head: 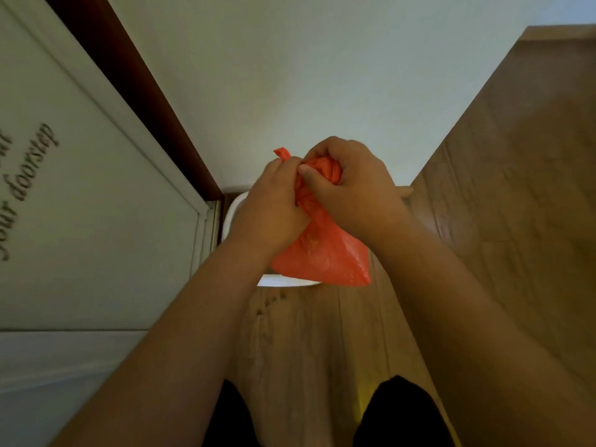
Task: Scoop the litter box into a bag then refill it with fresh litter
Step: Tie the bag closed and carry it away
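- At the bottom of the frame, two dark shapes, probably the person's knees or legs, flank a strip of wooden floor [309, 343]; a few small specks lie on the boards just below the white rim further up.
- Both bare forearms rise from the lower corners and meet at the centre of the frame.
- The orange bag [322, 253] hangs between the hands, its long axis running from the gathered neck at the top down and slightly right to a pointed lower corner. The body looks full enough to hold scooped litter, though its contents cannot be seen.
- The left hand [271, 204] is clenched around the left side of the neck, with a short twisted tail of plastic poking up above its knuckles.
- The right hand [351, 185] is curled over the bunched top on the right, thumb pressing into the folds. Both hands are equally close to the neck; my guess is a knot is being tied or tightened.
- Behind and beneath the bag, only a white curved rim of the litter box [233, 211] shows; its inside is hidden.
- Farthest off: a pale wall, a door with lettering at left, and a wooden panel at right.
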